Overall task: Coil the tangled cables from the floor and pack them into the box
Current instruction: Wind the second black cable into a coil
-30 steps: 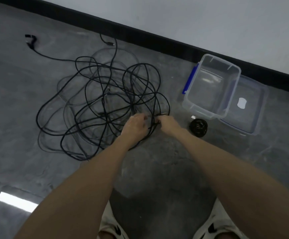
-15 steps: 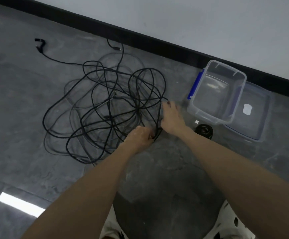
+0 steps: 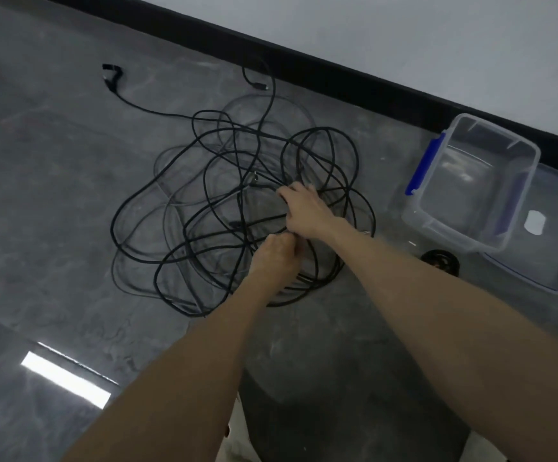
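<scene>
The tangled cables (image 3: 239, 211) lie sprawled on the grey polished floor (image 3: 54, 195), a loose heap of thin black strands looping over and under one another in wide, uneven rings, with paler grey loops showing among them. One strand runs out of the heap toward the far left and ends in a black plug (image 3: 111, 75); another reaches up toward the black skirting board (image 3: 337, 78) and ends in a small connector (image 3: 259, 85). The person bends over the near right side of the heap with both bare arms stretched down. The left hand (image 3: 276, 258) is balled up, its fingers curled round strands at the heap's near edge. The right hand (image 3: 304, 208) lies palm down just beyond it, fingers reaching left across the crossings; whether they pinch a strand I cannot tell. To the right, apart from the heap, stands a clear plastic box (image 3: 454, 235) with a blue latch (image 3: 424, 168), resting partly on its clear lid (image 3: 554, 261). A small coiled black cable (image 3: 439, 260) sits on the floor just beside the box's near corner.
</scene>
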Demonstrator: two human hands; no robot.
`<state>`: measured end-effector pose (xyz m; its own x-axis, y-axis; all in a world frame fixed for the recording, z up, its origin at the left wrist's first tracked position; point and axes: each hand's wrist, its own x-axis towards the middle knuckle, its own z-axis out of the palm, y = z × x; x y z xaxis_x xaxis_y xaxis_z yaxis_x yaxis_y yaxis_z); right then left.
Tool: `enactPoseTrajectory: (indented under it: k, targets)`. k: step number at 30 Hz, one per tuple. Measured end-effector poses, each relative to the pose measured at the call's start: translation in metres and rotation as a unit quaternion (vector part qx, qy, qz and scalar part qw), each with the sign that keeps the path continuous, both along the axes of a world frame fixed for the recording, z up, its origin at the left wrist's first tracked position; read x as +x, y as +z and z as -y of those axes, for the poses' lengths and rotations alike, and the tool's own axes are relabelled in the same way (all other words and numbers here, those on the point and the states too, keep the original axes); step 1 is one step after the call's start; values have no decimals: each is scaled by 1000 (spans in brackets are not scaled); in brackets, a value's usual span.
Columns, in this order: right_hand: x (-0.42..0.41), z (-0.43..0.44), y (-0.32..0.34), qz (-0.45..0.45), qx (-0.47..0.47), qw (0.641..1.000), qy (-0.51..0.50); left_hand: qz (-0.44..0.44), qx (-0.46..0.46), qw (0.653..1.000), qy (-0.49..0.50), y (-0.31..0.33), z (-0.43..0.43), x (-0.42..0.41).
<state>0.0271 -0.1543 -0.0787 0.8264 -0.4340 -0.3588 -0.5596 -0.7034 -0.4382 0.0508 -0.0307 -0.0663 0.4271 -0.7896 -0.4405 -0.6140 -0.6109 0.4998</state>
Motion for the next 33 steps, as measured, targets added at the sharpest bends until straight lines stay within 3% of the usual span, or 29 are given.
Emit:
enactPoseTrajectory:
  k: [2, 10, 12, 14, 19, 24, 29, 33]
  targets:
    - [8, 0, -5, 6, -30, 999, 15, 19, -16, 999, 24, -3, -9, 5]
    - [49, 2, -18, 11, 49, 999, -19, 9, -73, 989, 128, -12, -17, 20]
    - [58, 2, -17, 39, 92, 991, -84, -3, -82, 988, 130, -14, -17, 22]
    - [60, 2, -19, 47, 75, 988, -127, -10, -88, 987, 135, -16, -16, 22]
    - [32, 4, -25, 17, -28, 996, -89, -22, -68, 988, 134, -17, -15, 17]
    - [21, 18, -11, 21, 48, 991, -122, -28, -57, 990, 127, -14, -12, 14]
    - [10, 30, 20, 55, 14, 992, -115, -42, -57, 989, 132, -8, -9, 15]
    - [-6, 33, 37, 113, 47, 977, -173, -37, -65, 989, 129, 0, -2, 16]
